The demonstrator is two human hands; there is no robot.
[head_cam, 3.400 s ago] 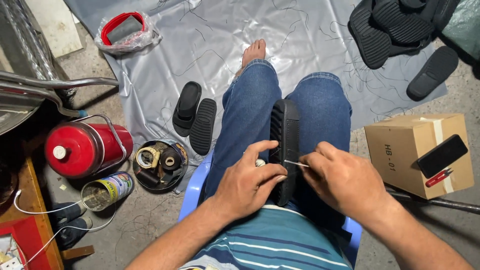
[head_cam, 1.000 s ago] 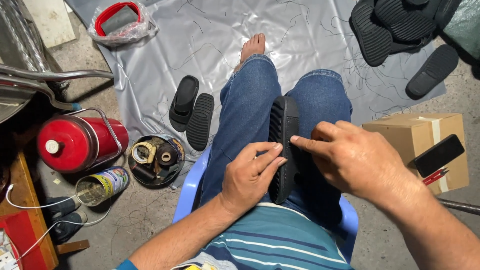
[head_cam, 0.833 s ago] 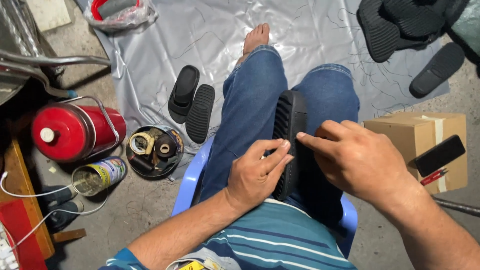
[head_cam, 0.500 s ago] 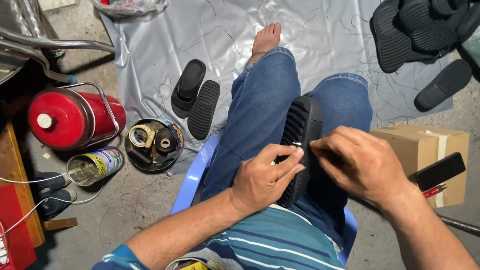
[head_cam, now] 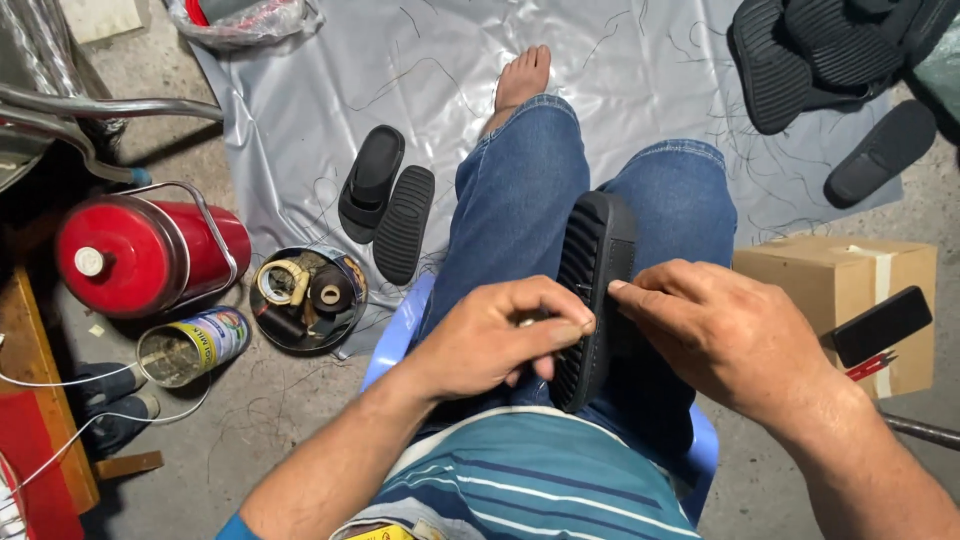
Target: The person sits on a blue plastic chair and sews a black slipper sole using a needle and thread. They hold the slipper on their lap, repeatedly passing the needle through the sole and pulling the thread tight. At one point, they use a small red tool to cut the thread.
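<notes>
The left hand (head_cam: 495, 335) covers the near side of the black sole (head_cam: 592, 290), so what sits under its fingers (head_cam: 555, 305) cannot be told; a small pale bit by the thumb is too small to name. The right hand (head_cam: 720, 335) hides the sole's far edge behind its fingertips (head_cam: 625, 290). Both forearms run off the bottom edge. Well beyond the fingers, the bag (head_cam: 245, 18) and the heap of soles (head_cam: 830, 50) are cut by the top edge. Left of the fingers, the contents of the dish (head_cam: 300, 295) are too small to tell apart
</notes>
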